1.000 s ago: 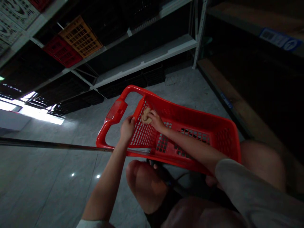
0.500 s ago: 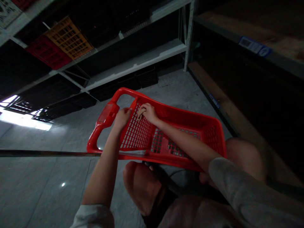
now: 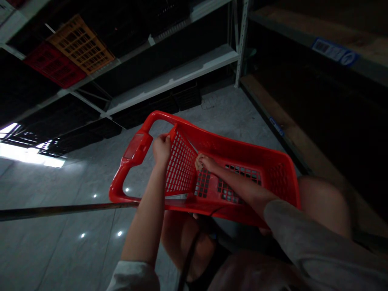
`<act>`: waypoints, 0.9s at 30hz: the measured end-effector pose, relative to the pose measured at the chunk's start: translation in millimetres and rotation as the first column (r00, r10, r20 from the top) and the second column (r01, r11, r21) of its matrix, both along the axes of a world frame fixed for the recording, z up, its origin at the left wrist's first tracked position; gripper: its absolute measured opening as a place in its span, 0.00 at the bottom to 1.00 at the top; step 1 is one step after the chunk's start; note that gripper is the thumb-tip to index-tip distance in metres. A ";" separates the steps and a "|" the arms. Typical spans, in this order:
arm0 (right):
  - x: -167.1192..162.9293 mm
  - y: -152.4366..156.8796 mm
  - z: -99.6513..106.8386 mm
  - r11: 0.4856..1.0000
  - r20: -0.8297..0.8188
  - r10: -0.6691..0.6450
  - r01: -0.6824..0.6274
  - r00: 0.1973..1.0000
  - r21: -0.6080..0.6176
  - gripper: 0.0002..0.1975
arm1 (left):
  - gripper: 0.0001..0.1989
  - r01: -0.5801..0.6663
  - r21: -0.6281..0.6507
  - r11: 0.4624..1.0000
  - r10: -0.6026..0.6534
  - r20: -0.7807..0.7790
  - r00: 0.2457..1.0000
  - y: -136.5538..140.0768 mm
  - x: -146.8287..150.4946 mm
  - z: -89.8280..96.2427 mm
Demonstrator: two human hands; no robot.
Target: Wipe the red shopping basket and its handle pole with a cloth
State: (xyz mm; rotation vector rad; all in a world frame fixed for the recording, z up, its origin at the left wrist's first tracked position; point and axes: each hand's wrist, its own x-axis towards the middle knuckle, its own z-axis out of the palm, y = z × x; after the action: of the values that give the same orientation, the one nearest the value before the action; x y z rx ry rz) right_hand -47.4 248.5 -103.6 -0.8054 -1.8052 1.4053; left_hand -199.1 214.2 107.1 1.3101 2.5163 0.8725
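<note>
The tan cloth is bunched in the right hand, which presses it inside the red basket, low down where the mesh panel meets the bottom. The right hand's fingers are curled over the cloth and pinch it; its lower folds are too dark to make out. To the left of that hand and a little farther out, the left hand is closed around the top edge of the mesh panel, with the thumb lying along the edge and the other fingertips partly hidden. The basket's handle loops out just beyond the left hand's outer side, and a dark pole runs off leftward from the corner below it. The basket's long body stretches away to the right of the right hand, beside the person's bent knees. Under everything spreads a grey floor, dotted with light reflections left of the left hand. Ahead of both hands stands a pale metal rack, holding a yellow crate and a dark red crate toward the left. To the right of the right hand are dim wooden shelves with a blue label.
</note>
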 end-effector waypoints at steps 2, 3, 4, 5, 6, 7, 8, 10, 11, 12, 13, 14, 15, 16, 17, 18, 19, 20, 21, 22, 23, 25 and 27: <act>-4.0 5.9 11.6 1.000 0.014 -0.013 0.013 1.000 0.004 0.08 | 0.17 0.020 0.007 1.000 -0.020 0.010 1.000 -1.1 1.1 0.3; -10.3 9.2 22.7 0.999 0.017 -0.038 0.038 0.999 0.011 0.07 | 0.17 0.030 0.008 1.000 -0.031 0.014 0.999 -1.4 1.5 0.6; -18.8 12.7 37.1 0.996 0.004 -0.085 0.085 0.996 0.030 0.08 | 0.17 0.041 0.006 0.999 -0.041 0.019 0.999 -1.6 1.8 0.8; -28.7 16.2 54.1 0.987 -0.027 -0.147 0.148 0.989 0.065 0.09 | 0.18 0.046 0.004 0.999 -0.046 0.022 0.999 -1.8 2.1 1.0; -38.8 19.8 72.7 0.968 -0.078 -0.215 0.223 0.974 0.112 0.11 | 0.18 0.047 -0.002 0.999 -0.047 0.023 0.999 -1.8 2.2 1.1; -48.4 23.6 91.3 0.938 -0.145 -0.282 0.304 0.948 0.165 0.12 | 0.18 0.050 -0.009 0.999 -0.050 0.023 0.998 -1.9 2.3 1.1; -56.4 27.6 108.4 0.902 -0.211 -0.331 0.375 0.920 0.216 0.13 | 0.18 0.052 -0.013 0.999 -0.052 0.021 0.998 -2.0 2.3 1.0; -65.6 34.5 130.9 0.834 -0.295 -0.382 0.464 0.876 0.299 0.15 | 0.18 0.055 -0.015 0.998 -0.055 0.022 0.998 -2.8 1.9 0.6; -66.1 36.8 133.8 0.812 -0.301 -0.391 0.480 0.870 0.332 0.17 | 0.19 0.055 -0.014 0.998 -0.054 0.025 0.998 -3.5 1.8 0.4; -63.8 37.8 130.4 0.802 -0.283 -0.389 0.474 0.876 0.364 0.18 | 0.19 0.052 -0.013 0.999 -0.052 0.029 0.998 -4.5 1.7 0.3; -58.5 37.4 121.4 0.805 -0.237 -0.366 0.434 0.900 0.405 0.19 | 0.18 0.047 -0.013 0.999 -0.046 0.031 0.998 -5.6 1.9 0.2; -50.7 35.7 107.8 0.817 -0.161 -0.324 0.362 0.932 0.450 0.20 | 0.18 0.039 -0.016 0.999 -0.039 0.031 0.999 -6.7 2.2 0.3; -40.7 33.2 91.7 0.830 -0.059 -0.275 0.268 0.960 0.489 0.20 | 0.18 0.034 -0.023 0.999 -0.033 0.027 0.999 -7.7 2.8 0.5; -29.1 30.3 75.1 0.840 0.071 -0.210 0.143 0.975 0.523 0.20 | 0.18 0.027 -0.032 0.999 -0.026 0.022 0.999 -8.4 3.6 0.8; -16.8 27.8 60.3 0.842 0.195 -0.176 0.045 0.965 0.537 0.18 | 0.18 0.020 -0.042 0.999 -0.020 0.017 1.000 -8.8 4.5 1.0; -4.7 26.0 49.3 0.840 0.287 -0.155 -0.027 0.945 0.542 0.16 | 0.18 0.014 -0.052 0.999 -0.013 0.013 1.000 -8.8 5.5 1.3; 6.2 25.5 43.5 0.836 0.354 -0.145 -0.077 0.924 0.544 0.15 | 0.18 0.009 -0.060 0.998 -0.009 0.011 1.000 -8.3 6.5 1.6; 15.0 26.3 43.8 0.828 0.389 -0.149 -0.100 0.909 0.552 0.14 | 0.18 0.008 -0.064 0.998 -0.007 0.012 1.000 -7.6 7.5 1.8; 21.3 28.7 50.1 0.812 0.395 -0.159 -0.108 0.905 0.574 0.14 | 0.18 0.010 -0.065 0.998 -0.009 0.018 1.000 -6.7 8.4 2.1; 24.6 32.6 61.8 0.784 0.380 -0.174 -0.106 0.908 0.611 0.15 | 0.19 0.013 -0.060 0.998 -0.012 0.027 1.000 -5.8 9.1 2.4; 25.0 38.0 77.4 0.745 0.353 -0.193 -0.098 0.915 0.660 0.15 | 0.19 0.017 -0.053 0.998 -0.015 0.038 0.999 -5.1 9.7 2.7; 19.0 52.1 113.1 0.646 0.270 -0.238 -0.055 0.933 0.762 0.15 | 0.19 0.026 -0.035 0.999 -0.024 0.059 0.998 -4.8 10.7 3.7; 9.0 68.0 141.8 0.584 0.219 -0.270 -0.022 0.937 0.812 0.14 | 0.19 0.023 -0.031 0.999 -0.020 0.073 0.997 -5.9 11.9 4.9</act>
State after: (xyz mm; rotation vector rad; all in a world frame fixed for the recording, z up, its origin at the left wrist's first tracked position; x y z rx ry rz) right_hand -38.4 316.5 38.2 -0.6447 -2.2787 0.2189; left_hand -187.2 208.3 111.9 1.2696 2.4457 0.8561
